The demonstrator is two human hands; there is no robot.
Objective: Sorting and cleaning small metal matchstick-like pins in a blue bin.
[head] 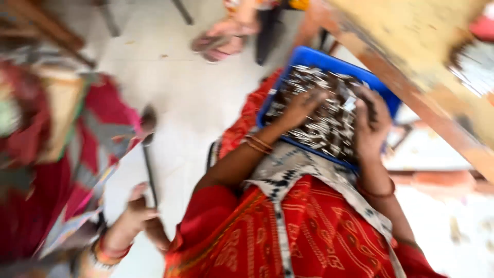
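Your 2 hands are in the blue tray (309,55) resting on your lap, just in front of the wooden table edge (411,92) at the far right. Your left hand (301,105) lies flat with fingers spread over the heap of small metal pieces (329,123), pressing down rather than pinching any one. Your right hand (370,123) curls over the right side of the heap; the blur hides whether its fingers close on anything, so I cannot tell.

The pieces look hard, thin and light singly, but loose and slippery in a pile, so they would likely slide and scatter. The tray looks stiff; its rim is the sound place to hold.

Another person's hand (136,213) shows at the near left, beside a dark rod (150,170).
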